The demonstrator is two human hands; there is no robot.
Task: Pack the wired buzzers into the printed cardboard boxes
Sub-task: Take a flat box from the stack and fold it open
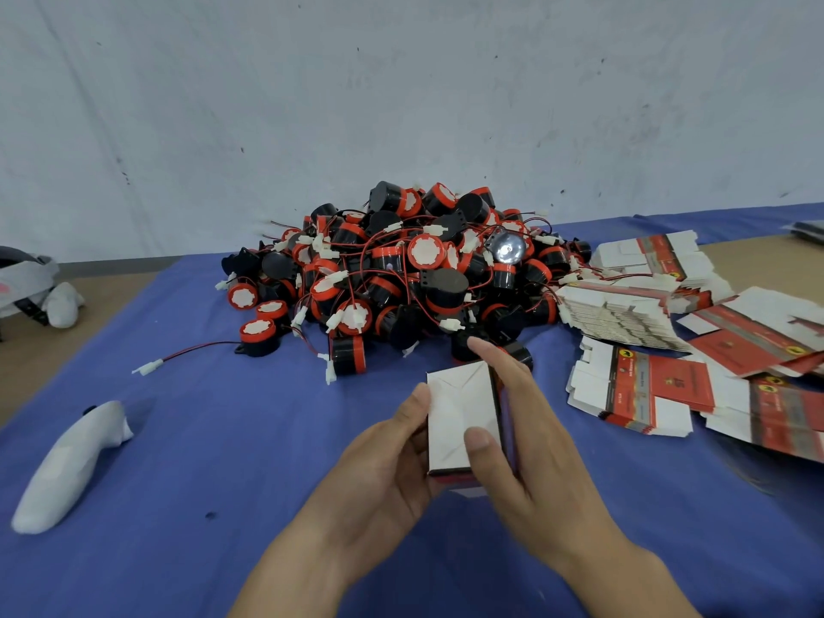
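Past the fingertips of both hands a heap of black-and-red wired buzzers covers the blue cloth on the desk, its nearest pieces just beyond the right index finger. One loose buzzer lies off to the left of the left-hand fingers, and farther left lies a white cloth-like object. To the right of the right-hand fingers, stacks of flat printed box blanks are fanned out.

The cardboard box is between the 2 hands, white folded face up, long axis running from the palms toward the heap. The left hand grips its left edge, thumb on top. The right hand pinches its right side, thumb pressed on the white face.
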